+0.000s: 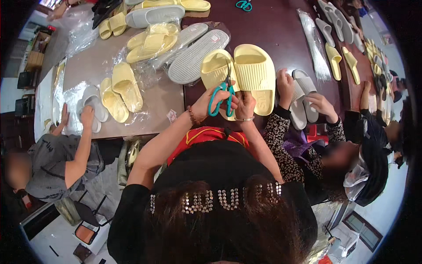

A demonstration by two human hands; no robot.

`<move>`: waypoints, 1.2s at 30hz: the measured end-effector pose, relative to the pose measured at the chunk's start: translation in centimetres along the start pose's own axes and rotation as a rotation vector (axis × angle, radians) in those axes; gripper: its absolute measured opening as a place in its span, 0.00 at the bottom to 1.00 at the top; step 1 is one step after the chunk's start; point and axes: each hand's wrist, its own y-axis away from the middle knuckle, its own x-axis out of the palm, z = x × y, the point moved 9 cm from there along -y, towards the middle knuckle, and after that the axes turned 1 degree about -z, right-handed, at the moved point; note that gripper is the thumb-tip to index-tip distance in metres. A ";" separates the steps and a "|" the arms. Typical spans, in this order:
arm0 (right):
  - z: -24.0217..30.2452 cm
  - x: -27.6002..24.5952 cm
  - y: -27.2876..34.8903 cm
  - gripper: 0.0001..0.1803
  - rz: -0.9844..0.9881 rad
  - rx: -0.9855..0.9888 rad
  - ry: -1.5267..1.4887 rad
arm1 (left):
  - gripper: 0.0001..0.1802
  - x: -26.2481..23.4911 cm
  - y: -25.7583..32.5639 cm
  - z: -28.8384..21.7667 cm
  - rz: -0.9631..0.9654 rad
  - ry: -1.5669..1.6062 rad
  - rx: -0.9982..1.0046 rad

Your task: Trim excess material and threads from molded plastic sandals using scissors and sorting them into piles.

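Note:
A pair of pale yellow slippers lies before me at the table's near side, the right slipper [255, 64] beside the left slipper [214, 66]. My left hand [204, 103] is closed around the teal handles of scissors [229, 104]. Their dark blades point away from me, over the left slipper's strap. My right hand [247, 106] pinches the slippers' inner edges near the heel; its fingertips are partly hidden. Just beyond my left hand, a grey slipper [198, 57] rests sole up, beside another grey one partly under clear plastic.
Bagged yellow slippers [153, 46] and another yellow pair [121, 92] lie on the left. A co-worker at right handles grey slippers [304, 99]; another at left touches a grey pair [94, 108]. Clear plastic bags [314, 46] are stacked at right. More teal scissors [244, 5] lie at the far side.

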 end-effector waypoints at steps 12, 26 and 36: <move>1.3 1.1 0.3 0.05 0.108 -0.135 0.185 | 0.23 -4.8 -0.2 -1.5 -0.315 -0.086 0.121; -9.4 -3.1 -12.6 0.12 -0.121 0.485 -0.464 | 0.23 -10.1 4.3 1.4 -0.546 -0.086 0.292; -22.0 -18.7 -30.0 0.17 0.391 -0.027 1.600 | 0.21 -13.3 13.0 4.8 -0.933 0.007 0.318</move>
